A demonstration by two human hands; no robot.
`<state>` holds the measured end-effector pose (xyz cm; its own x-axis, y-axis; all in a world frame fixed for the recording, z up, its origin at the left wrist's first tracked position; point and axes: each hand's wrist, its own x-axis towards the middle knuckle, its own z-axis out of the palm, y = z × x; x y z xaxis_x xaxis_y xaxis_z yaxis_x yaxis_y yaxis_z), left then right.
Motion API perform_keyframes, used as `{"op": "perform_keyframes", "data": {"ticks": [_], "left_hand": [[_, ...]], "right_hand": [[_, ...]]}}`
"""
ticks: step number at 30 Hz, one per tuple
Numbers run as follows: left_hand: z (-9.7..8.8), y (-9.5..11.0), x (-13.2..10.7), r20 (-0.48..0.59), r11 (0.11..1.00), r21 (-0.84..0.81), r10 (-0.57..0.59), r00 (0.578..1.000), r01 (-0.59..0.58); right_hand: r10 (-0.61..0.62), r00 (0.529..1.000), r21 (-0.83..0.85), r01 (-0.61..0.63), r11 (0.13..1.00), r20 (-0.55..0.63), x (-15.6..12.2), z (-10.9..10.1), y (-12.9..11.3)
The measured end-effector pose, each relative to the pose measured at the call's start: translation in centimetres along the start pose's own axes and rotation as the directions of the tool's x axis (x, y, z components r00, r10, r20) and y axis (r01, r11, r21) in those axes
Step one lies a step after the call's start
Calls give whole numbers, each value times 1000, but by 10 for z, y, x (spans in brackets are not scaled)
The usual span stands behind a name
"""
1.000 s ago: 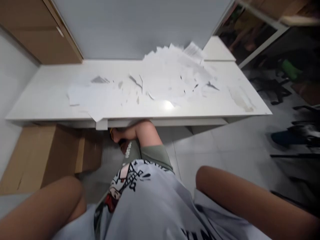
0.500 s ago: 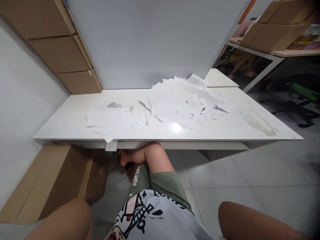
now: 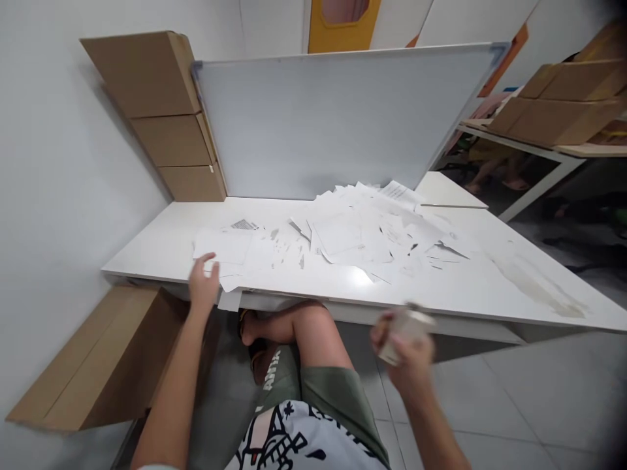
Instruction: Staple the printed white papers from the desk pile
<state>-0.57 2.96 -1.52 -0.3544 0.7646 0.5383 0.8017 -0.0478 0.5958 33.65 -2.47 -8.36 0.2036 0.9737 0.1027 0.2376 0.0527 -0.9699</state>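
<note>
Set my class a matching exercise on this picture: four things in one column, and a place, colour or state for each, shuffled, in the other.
Column one
1. Left hand
2. Right hand
3. Shorts
4. Board

Column two
A. Holding a pale, blurred object
B. Upright behind the papers
C. Beside papers at the desk's front edge
D. Green

Right pairs: 1-C, 2-A, 3-D, 4-B

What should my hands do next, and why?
Maybe bring your right hand over the table: it holds a blurry, pale block in front of the table edge, while your left hand is already by the papers.
</note>
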Motion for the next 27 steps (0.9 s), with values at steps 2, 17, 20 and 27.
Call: {"op": "perform_keyframes", "data": {"ticks": [2, 17, 20, 27], "left_hand": [[32, -18, 11, 156, 999, 51, 11, 988, -19], [72, -28, 8, 255, 967, 199, 105, 961, -158], [52, 6, -21, 76, 992, 123, 32, 997, -42], [42, 63, -113, 130, 595, -446, -696, 706, 669]], "right_hand": [[81, 996, 61, -84, 995, 48, -20, 2, 13], [219, 835, 231, -375, 898, 505, -54, 62, 77], [193, 803, 275, -403, 873, 564, -52, 65, 90], [195, 744, 481, -584, 654, 639, -35, 66, 104]]}}
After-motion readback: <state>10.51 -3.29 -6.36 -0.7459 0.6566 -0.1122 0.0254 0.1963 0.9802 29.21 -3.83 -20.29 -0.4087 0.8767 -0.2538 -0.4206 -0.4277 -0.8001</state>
